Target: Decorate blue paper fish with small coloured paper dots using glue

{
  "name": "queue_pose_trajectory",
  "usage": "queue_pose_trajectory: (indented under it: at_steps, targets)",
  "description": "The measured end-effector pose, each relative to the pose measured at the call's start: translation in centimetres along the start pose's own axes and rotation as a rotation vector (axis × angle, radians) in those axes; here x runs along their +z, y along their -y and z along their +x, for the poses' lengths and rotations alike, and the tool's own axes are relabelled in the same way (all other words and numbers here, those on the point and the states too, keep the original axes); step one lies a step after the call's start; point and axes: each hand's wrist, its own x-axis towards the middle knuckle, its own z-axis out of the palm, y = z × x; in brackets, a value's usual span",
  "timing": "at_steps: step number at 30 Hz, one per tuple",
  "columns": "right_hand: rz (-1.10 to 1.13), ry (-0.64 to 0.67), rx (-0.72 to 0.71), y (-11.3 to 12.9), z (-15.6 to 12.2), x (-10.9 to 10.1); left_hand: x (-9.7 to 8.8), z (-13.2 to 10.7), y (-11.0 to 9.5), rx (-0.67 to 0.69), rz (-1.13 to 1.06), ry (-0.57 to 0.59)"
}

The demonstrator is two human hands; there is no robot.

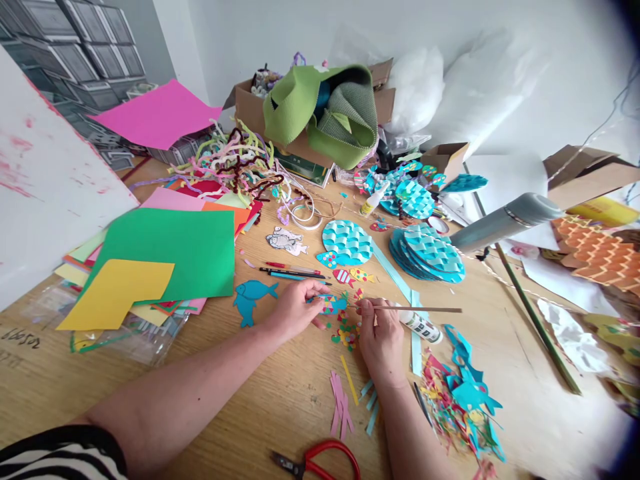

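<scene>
My left hand [299,308] has its fingers closed on the edge of a small blue paper fish [334,305] covered with coloured bits. Just right of it, my right hand [383,340] pinches a thin brown stick [430,309], whose long end points to the right. The stick's other end is near the fish's tail; whether they touch, I cannot tell. Small coloured paper dots [345,335] lie below the fish, between my hands. A white glue bottle [423,327] lies beside my right hand. Left of my left hand is a plain blue paper fish pair [250,298].
Red-handled scissors [320,461] lie at the front edge. Paper scraps [450,393] are heaped at right, below a grey thermos [507,220]. Woven blue paper discs [425,253] are stacked behind. Green paper [170,247] covers the left; a cardboard box [250,107] stands at the back.
</scene>
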Motion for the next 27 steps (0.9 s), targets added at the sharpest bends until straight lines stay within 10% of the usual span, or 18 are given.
queue_pose_trajectory:
  at_steps: [27]
  targets:
    - [-0.016,-0.033,0.055,0.03,-0.19,0.09,0.02,0.02,-0.05,-0.017,-0.014,-0.013]
